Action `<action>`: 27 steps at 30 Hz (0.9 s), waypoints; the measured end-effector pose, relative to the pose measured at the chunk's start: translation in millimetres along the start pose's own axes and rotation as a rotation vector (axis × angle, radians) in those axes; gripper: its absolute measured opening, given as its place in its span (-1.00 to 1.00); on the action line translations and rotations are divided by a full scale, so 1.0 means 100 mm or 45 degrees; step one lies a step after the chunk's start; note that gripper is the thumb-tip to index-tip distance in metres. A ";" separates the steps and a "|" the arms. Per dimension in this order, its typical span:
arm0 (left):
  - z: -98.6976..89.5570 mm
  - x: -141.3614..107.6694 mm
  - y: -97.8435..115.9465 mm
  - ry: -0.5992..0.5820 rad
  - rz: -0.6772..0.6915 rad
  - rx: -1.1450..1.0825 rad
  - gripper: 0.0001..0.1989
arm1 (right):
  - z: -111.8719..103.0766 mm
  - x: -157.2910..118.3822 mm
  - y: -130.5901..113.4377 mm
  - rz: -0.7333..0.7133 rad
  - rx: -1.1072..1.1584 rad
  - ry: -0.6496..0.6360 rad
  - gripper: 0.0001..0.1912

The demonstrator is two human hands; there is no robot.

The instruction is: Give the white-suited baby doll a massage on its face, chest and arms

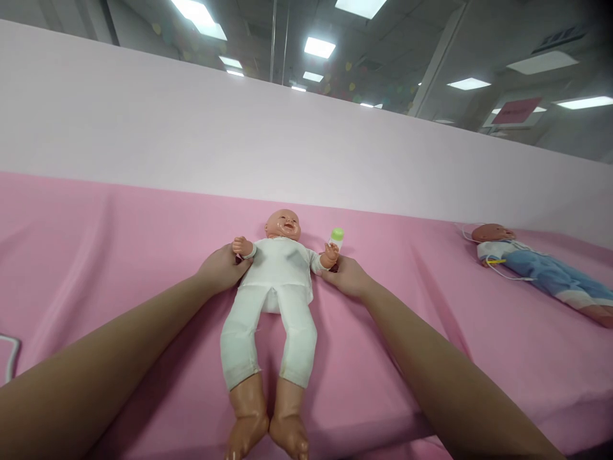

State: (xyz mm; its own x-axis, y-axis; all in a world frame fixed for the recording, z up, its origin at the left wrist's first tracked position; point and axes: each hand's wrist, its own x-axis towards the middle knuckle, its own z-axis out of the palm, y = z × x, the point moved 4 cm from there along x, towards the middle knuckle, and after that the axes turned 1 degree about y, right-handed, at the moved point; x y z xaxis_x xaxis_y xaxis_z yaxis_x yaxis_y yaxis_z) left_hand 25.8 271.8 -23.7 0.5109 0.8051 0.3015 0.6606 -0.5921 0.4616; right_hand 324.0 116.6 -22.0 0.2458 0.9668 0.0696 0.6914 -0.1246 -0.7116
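Note:
A baby doll (282,262) in a white top and white trousers lies on its back on a pink sheet, its bare feet toward me. My left hand (221,268) is closed round the doll's forearm on the left side, near the cuff. On the other side my right hand (348,276) grips the opposite forearm below the doll's small hand. Both doll arms are bent outward and up. Just behind the doll's hand on the right stands a small white bottle (337,237) with a green cap, partly hidden by that hand.
The pink sheet (158,223) covers the table, with folds in it. At the far right lies a second doll (541,262) in blue and white clothes, with thin tubing. A white wall (287,153) with glass above runs behind. A white bent rod (13,358) shows at the left edge.

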 end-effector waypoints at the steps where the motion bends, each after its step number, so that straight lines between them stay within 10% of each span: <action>1: 0.00 0.00 0.00 0.003 -0.002 0.000 -0.73 | 0.00 0.00 0.00 0.000 -0.003 -0.001 -0.66; 27: 0.01 0.01 -0.02 -0.008 -0.048 0.024 -0.68 | 0.00 0.01 0.02 0.004 -0.008 0.005 -0.61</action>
State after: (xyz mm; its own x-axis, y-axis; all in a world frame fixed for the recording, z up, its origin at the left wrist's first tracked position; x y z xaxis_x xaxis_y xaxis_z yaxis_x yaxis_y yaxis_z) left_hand 25.6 273.4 -24.8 0.4890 0.8266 0.2787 0.6898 -0.5620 0.4565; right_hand 325.6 117.4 -23.1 0.2507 0.9655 0.0700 0.6949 -0.1291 -0.7075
